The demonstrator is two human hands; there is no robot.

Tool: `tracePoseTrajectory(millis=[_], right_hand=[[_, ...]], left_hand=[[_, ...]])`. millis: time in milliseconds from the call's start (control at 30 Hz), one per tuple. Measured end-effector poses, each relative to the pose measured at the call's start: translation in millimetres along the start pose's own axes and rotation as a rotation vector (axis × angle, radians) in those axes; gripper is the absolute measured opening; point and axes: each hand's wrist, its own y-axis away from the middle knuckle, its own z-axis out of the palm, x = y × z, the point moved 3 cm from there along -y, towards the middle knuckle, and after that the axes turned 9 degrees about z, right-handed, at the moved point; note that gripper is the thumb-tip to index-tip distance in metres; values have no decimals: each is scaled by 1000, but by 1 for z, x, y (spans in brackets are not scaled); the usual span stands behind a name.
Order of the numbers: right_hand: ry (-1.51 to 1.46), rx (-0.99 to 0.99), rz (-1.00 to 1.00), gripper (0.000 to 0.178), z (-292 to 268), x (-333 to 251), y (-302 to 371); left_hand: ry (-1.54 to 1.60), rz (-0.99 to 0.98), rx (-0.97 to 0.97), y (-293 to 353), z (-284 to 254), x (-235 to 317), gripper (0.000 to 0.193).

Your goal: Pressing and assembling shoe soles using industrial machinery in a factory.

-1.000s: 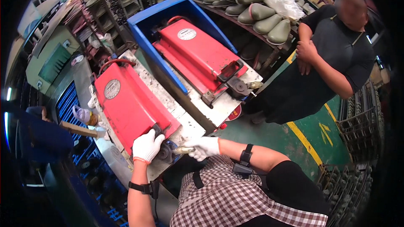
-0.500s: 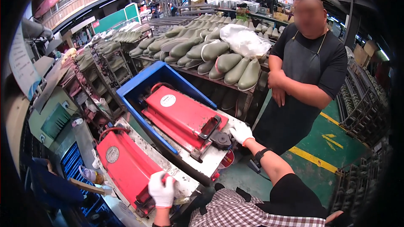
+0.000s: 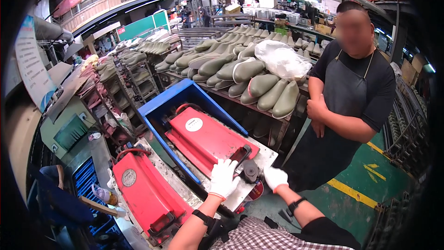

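Note:
My left hand (image 3: 224, 179), in a white glove, is at the near end of the right-hand red machine cover (image 3: 201, 132). Its fingers stretch forward and apart beside the black handle (image 3: 240, 156). A black round knob (image 3: 251, 170) stands between my hands. My right hand (image 3: 276, 178), also gloved in white, is at the right edge of the metal plate (image 3: 266, 153), its fingers curled and partly hidden. What they hold, if anything, does not show. To the left lies a second red machine cover (image 3: 145, 190), with neither hand on it.
A blue bin-like guard (image 3: 173, 93) surrounds the right machine's far end. Behind it, a rack holds many grey-green shoe forms (image 3: 263, 88) and a white plastic bag (image 3: 282, 59). A person in a dark apron (image 3: 340, 92) stands close by on the right, arms crossed.
My left hand has left the left machine's near end and moved right to the right machine's handle. My right hand has shifted off the knob area to the plate's edge. The view has tilted.

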Motion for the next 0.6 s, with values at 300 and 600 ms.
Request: tracePoseTrajectory(millis=[300,600], right_hand=[[-207,54,-221,46,-19,-12,56],[-172,-128,-413,60,-32,-128,-67]], left_hand=[[-8,45,-30,-26,2,2,65],[-60,131,371,-88,-118,-10,47]])
